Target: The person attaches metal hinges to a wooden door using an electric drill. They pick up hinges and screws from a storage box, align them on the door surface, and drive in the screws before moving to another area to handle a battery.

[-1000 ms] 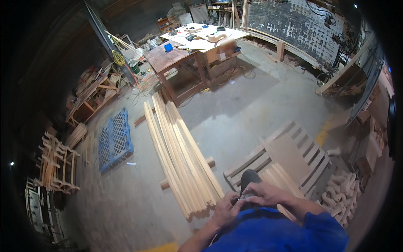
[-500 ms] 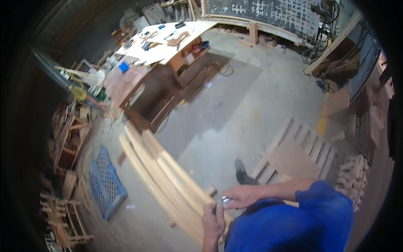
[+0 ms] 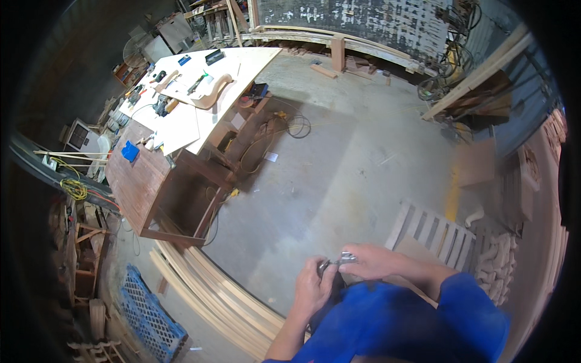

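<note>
My right hand (image 3: 368, 261) is closed around a small shiny silver metal piece (image 3: 348, 258); its exact kind is too small to make out. Beside it, my left hand (image 3: 311, 289) grips a small dark metal piece (image 3: 324, 267) between thumb and fingers. The two pieces almost meet in front of my blue shirt, and I cannot tell whether they touch. Below and left of my hands, long pale wooden strips (image 3: 209, 287) lie side by side, running toward the workbench.
Ahead to the left stands a workbench with a pale top (image 3: 175, 130), bearing tools and a curved wooden part (image 3: 212, 92). Its brown lower section (image 3: 136, 181) carries a blue object (image 3: 129, 151). A blue plastic pallet (image 3: 148, 314) lies left, a slatted wooden pallet (image 3: 417, 221) right. Cables (image 3: 298, 126) lie on the floor.
The workbench appears nearer and larger, and the wooden strips have shifted lower in view. Both hands sit higher in the picture, still holding their small metal pieces close together.
</note>
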{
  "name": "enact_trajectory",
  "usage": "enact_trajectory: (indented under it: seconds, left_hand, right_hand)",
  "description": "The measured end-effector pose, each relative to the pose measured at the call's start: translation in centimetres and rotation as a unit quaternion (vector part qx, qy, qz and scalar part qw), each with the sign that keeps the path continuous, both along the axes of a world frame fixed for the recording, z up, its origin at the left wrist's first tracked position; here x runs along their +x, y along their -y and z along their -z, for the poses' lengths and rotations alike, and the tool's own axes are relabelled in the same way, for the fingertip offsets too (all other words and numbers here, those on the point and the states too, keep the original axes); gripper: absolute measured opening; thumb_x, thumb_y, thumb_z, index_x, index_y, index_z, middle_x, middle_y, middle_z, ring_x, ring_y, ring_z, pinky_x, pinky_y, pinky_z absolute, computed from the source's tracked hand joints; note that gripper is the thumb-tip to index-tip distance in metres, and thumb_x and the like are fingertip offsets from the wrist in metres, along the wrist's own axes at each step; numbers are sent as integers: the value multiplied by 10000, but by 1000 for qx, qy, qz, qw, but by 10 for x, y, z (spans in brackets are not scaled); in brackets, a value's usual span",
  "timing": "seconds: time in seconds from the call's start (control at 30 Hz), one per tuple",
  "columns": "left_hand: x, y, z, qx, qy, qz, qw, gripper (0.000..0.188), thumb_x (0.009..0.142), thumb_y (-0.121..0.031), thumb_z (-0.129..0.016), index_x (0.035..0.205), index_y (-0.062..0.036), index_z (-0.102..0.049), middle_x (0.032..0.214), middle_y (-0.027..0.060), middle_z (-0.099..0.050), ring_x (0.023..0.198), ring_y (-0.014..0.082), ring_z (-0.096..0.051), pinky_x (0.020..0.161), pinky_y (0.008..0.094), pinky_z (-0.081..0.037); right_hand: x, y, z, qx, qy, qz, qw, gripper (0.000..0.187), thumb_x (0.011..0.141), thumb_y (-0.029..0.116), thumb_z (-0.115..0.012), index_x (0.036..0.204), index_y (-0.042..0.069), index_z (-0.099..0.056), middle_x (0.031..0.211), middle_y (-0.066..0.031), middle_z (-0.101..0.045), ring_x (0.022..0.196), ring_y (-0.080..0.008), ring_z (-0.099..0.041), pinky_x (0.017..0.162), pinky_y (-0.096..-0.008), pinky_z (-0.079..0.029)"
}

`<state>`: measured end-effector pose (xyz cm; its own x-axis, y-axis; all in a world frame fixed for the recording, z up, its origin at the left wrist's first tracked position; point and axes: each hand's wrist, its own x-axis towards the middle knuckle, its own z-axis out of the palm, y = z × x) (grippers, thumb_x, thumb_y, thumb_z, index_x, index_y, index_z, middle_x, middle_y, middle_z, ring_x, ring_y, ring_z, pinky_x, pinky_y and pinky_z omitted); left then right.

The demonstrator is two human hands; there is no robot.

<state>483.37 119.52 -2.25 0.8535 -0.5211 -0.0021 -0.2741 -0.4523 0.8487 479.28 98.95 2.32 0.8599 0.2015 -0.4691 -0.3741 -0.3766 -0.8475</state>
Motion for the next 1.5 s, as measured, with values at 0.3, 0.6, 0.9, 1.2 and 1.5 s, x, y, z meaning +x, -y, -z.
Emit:
enact_trajectory:
  seconds: [0.3,0.6,0.9,1.2,1.5]
  left_hand:
    - [261,162,15,-6,-5,129,992,200,988,-191,-597,1027,4,-621,798,240,-674,757,429,-678,674,464,-536]
    - [489,360,-14,43,59,245,967,297,1003,-284,-579,894,-12,-629,724,232,-659,674,437,-654,607,489,-524]
    - [716,577,7,32,35,257,965,315,1024,-263,-528,841,-15,-590,681,231,-619,666,469,-609,596,525,-480]
    - [946,706,5,-67,-20,249,966,296,1019,-159,-527,836,45,-641,806,242,-592,700,434,-600,608,500,-466]
    - [1222,779,25,-213,-35,167,962,308,1028,-168,-538,829,46,-634,721,255,-590,700,466,-592,586,483,-464]
  right_hand:
    - [206,134,18,-52,48,115,991,293,923,277,-672,946,7,-560,757,-134,-699,707,-248,-697,644,-374,-518]
    - [403,305,-13,-75,-35,196,977,317,926,305,-673,934,17,-540,744,-107,-706,675,-218,-693,664,-359,-531]
    - [636,545,17,-15,-25,110,994,272,934,257,-646,937,9,-534,771,-97,-725,659,-201,-701,647,-343,-544]
    - [889,692,4,35,-134,61,988,221,911,133,-623,1028,-23,-520,840,-129,-731,668,-162,-690,607,-309,-551]
    - [1190,773,-6,-3,-143,-9,990,200,924,127,-628,991,-25,-517,822,-115,-719,651,-138,-663,578,-279,-536]
